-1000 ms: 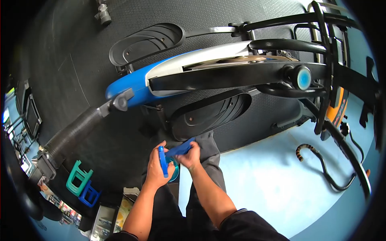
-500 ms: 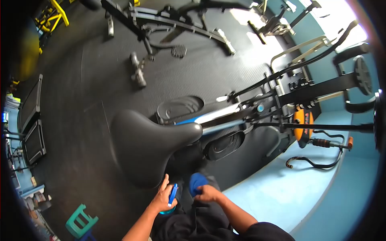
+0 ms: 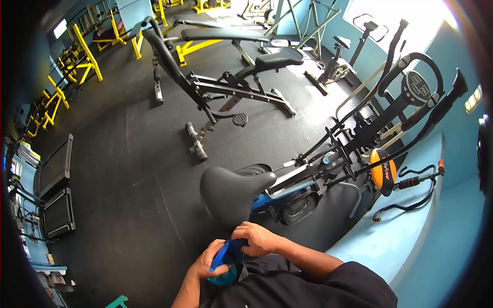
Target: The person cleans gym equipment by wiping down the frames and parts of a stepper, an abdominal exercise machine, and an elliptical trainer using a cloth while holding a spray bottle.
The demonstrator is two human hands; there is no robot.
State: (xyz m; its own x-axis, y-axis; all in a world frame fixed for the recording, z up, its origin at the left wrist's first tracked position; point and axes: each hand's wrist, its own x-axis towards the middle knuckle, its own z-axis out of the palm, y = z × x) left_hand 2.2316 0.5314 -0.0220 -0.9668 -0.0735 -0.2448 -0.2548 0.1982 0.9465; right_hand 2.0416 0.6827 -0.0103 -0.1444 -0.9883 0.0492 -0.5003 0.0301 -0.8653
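Observation:
A spray bottle [image 3: 224, 275] with a blue trigger head and a teal body is in my left hand [image 3: 205, 261], low in the head view. My right hand [image 3: 255, 239] is closed on a dark blue cloth [image 3: 236, 246], right beside the bottle's nozzle. Both hands are close together in front of my torso. Just beyond them is the black saddle [image 3: 231, 192] of an elliptical trainer, its nose pointing right. Whether my right fingers touch the saddle's edge I cannot tell.
The trainer's console [image 3: 417, 86] and handlebars rise at the right. A low light-blue ledge [image 3: 354, 246] runs along the right wall, with an orange-and-black device [image 3: 382, 171] near it. A black exercise bench [image 3: 221, 87] stands ahead; treadmills [image 3: 55, 190] line the left.
My view has tilted up, showing more of the gym. My right hand has brought the cloth up and left, against the spray bottle. The saddle appears smaller and farther off.

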